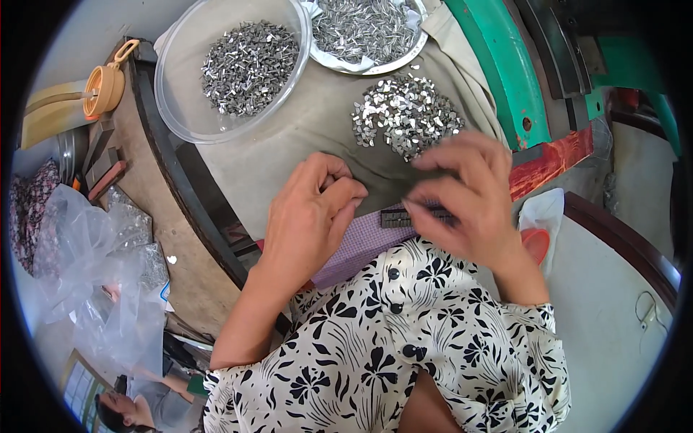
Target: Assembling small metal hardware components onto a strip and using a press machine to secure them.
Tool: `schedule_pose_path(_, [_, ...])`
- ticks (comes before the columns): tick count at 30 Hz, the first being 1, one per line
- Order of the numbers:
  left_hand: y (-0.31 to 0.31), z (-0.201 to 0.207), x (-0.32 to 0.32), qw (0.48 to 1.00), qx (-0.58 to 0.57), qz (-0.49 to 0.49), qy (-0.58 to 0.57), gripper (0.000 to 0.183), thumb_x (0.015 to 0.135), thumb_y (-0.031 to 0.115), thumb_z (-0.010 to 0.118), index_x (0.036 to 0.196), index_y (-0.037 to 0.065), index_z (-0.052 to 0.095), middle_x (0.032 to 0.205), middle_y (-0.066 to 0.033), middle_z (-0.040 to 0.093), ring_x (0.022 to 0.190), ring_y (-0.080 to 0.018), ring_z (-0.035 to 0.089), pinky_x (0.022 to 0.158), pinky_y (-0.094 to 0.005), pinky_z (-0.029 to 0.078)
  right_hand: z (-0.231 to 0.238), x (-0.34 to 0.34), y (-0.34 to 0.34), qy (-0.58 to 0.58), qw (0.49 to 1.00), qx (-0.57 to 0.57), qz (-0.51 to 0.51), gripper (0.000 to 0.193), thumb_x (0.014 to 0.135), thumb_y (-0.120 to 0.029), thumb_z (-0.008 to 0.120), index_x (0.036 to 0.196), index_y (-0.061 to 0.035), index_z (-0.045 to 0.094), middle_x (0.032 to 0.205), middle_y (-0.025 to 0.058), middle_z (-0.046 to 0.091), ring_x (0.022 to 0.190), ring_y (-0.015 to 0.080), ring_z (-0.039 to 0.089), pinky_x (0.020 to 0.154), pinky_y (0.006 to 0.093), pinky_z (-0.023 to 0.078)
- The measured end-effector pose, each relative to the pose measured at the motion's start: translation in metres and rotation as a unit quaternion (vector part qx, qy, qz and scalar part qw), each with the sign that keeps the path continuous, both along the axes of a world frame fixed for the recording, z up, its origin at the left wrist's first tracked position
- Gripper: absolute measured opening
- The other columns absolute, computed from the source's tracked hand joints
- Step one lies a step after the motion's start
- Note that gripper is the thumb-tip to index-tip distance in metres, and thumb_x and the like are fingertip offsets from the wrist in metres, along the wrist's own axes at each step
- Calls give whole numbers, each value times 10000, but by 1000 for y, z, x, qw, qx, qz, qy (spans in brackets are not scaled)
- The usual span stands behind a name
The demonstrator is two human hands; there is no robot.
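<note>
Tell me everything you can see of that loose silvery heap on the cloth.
The heap is many small, flat chips that look metallic, some shiny, others dull grey. They lie jumbled on the greenish-grey cloth, just below a round bowl in the picture. The blurred right hand is at its lower edge; whether it touches is unclear.

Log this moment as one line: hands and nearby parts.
left hand: pinched grip, contents hidden | right hand: blurred, grip unclear, near dark block | metal pieces: loose pile on cloth, beyond hands
</note>
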State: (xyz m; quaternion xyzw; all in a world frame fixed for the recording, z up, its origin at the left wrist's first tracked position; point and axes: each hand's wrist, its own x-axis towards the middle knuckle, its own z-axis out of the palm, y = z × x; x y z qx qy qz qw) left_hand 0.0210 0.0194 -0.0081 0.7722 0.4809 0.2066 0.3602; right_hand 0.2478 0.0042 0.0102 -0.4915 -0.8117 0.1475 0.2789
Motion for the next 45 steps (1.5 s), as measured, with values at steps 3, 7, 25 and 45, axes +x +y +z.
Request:
schedule_pose_path(3, [4,-1,2,999,-28,-5,-20,115,774,42,744,870,39,680,947,-66,577,834,-270,607,668,-397,491,-8,5,-32,-34,999,-7,-19,223,621,-168,838,804,-142,712,1024,1,656,1038,278,569,888,400,401])
schedule_pose_path(7, [4,-1,7,1000,-15,8,7,123,771,75,762,848,40,674,941,-65,576,844,-269,612,670,-393,495,-16,3,-48,-22,999,-27,-37,215,645,-174,843,836,-157,745,1016,-14,648,1040,259,563,871,385,395])
schedule_pose_path(25, [-26,-5,17,997,72,-20,-38,132,761,98,753,849,68,660,942,-31,594,820,-239,586,688,-365,464,-14,-5,23,-32,999,32,-28,191,676,-162,823,857,-169,761,965,-34,653,1025,233,575,912,396,353])
schedule_pose_path(45, [-31,-14,16,996,62,-32,-61,231,721,77,809,913,77,682,950,-54,612,834,-261,580,708,-356,441,-8,8,-5,-25,999,-17,-30,146,712,-122,773,831,-137,689,1014,-23,649,1078,250,558,953,416,320])
